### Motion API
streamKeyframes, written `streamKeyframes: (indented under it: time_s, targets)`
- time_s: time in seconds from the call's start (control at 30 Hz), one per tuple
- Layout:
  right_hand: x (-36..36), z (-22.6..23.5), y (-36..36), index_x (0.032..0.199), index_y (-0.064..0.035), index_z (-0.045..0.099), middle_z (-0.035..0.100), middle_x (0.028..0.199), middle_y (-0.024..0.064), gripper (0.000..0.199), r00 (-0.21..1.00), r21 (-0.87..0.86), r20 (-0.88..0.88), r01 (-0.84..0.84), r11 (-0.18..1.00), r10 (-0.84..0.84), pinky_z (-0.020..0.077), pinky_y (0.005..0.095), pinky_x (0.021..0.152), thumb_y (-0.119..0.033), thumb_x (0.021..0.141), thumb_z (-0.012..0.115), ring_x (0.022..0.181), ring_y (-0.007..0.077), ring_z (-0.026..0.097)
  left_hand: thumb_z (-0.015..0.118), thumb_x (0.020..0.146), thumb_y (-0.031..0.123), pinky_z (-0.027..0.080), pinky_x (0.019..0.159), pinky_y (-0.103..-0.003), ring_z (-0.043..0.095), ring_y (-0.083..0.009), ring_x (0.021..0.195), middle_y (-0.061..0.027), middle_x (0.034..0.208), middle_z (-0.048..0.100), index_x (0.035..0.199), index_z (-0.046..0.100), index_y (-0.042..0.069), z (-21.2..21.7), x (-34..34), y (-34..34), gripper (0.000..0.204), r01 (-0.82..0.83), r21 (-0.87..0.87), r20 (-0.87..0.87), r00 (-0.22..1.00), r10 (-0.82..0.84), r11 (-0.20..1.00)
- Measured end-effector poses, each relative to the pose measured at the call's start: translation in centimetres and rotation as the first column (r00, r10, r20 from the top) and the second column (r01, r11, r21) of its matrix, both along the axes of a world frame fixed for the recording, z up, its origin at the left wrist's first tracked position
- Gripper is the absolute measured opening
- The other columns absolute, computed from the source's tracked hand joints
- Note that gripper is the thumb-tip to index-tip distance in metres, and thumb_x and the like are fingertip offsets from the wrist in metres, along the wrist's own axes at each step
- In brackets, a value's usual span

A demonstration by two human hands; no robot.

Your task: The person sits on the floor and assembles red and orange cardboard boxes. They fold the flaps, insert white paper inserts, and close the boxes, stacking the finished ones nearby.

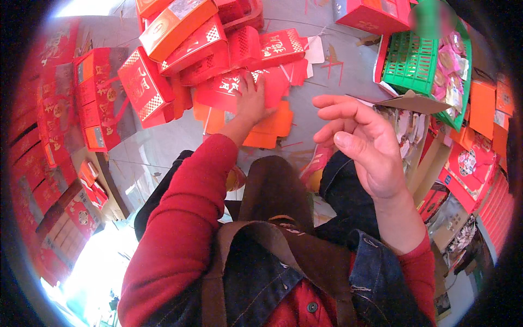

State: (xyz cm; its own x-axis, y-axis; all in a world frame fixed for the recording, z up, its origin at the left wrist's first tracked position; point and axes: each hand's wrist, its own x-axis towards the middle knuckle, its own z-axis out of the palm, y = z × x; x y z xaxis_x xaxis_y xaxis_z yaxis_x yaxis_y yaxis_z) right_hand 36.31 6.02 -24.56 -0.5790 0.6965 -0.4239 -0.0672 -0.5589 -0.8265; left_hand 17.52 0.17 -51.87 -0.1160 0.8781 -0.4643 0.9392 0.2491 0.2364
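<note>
My left hand reaches forward and rests on a flattened red carton with pale printing. Its fingers are spread, and it grips nothing that I can see. Under that carton lie flat orange pieces of card. My right hand is raised on the right, fingers apart and slightly curled, holding nothing. Just beyond my left hand is a heap of folded red boxes, among them a red box with a checked edge and an orange box on top.
At the right stands a green plastic basket of small wrapped packets, beside an opened cardboard box. A red box sits at the far right. Stacked red boxes line the left. Orange scraps litter the grey floor.
</note>
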Motion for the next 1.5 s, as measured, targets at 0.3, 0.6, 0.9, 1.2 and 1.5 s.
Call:
streamKeyframes:
  time_s: [0.3,0.6,0.9,1.2,1.5]
  targets:
    - [0.4,-0.1,0.0,0.109,0.003,0.054,0.049,0.123,0.0161,0.033,0.999,0.031,0.039,-0.004,1.0,0.003,0.0438,0.0281,0.082,-0.015,0.082,0.057,0.088,0.0159,0.059,0.071,0.067,0.048,0.025,0.099,-0.065,0.013,-0.046,0.133,-0.029,0.143,0.015,0.137,0.025,0.004,-1.6,0.7,0.3,0.095,-0.098,0.011,-0.035,0.995,0.099,0.995]
    - [0.4,-0.2,0.2,0.109,0.0026,0.054,0.05,0.121,0.0148,0.03,0.999,0.014,0.032,-0.014,1.0,0.013,0.0447,0.0288,0.083,-0.012,0.082,0.057,0.088,0.0158,0.058,0.069,0.067,0.049,0.028,0.098,-0.063,0.017,-0.0457,0.132,-0.0295,0.142,0.018,0.13,0.032,-0.004,-1.5,2.9,2.1,0.09,-0.339,0.015,-0.11,0.934,0.339,0.941]
    - [0.3,-0.1,0.5,0.109,0.0029,0.054,0.05,0.122,0.0166,0.033,0.999,0.01,0.043,-0.015,1.0,0.015,0.0447,0.0293,0.082,-0.015,0.082,0.056,0.088,0.0167,0.059,0.064,0.072,0.042,0.042,0.092,-0.051,0.035,-0.0436,0.124,-0.0308,0.133,0.033,0.121,0.045,-0.005,-0.6,2.3,3.2,0.071,-0.259,-0.059,-0.099,0.963,0.253,0.964]
    - [0.6,0.7,-0.1,0.106,0.0018,0.055,0.056,0.11,0.0104,0.029,0.981,0.023,0.168,-0.098,0.995,0.093,0.0472,0.0268,0.079,-0.012,0.082,0.062,0.089,0.0129,0.057,0.049,0.083,0.014,0.052,0.071,-0.044,0.065,-0.0329,0.082,-0.0177,0.088,0.065,0.091,0.064,0.003,5.5,-1.1,0.6,0.021,0.031,-0.115,0.014,0.999,-0.03,0.993]
    - [-0.4,0.4,-2.8,0.113,-0.0015,0.054,0.059,0.11,0.0154,0.048,0.869,0.793,0.457,-0.494,0.357,0.188,0.0476,0.0348,0.083,-0.023,0.074,0.072,0.101,0.0259,0.058,0.049,0.083,0.014,0.048,0.065,-0.042,0.062,-0.0315,0.073,-0.0206,0.077,0.061,0.088,0.061,0.0,38.5,-4.8,-3.0,0.019,0.276,0.257,0.259,0.904,-0.341,0.926]
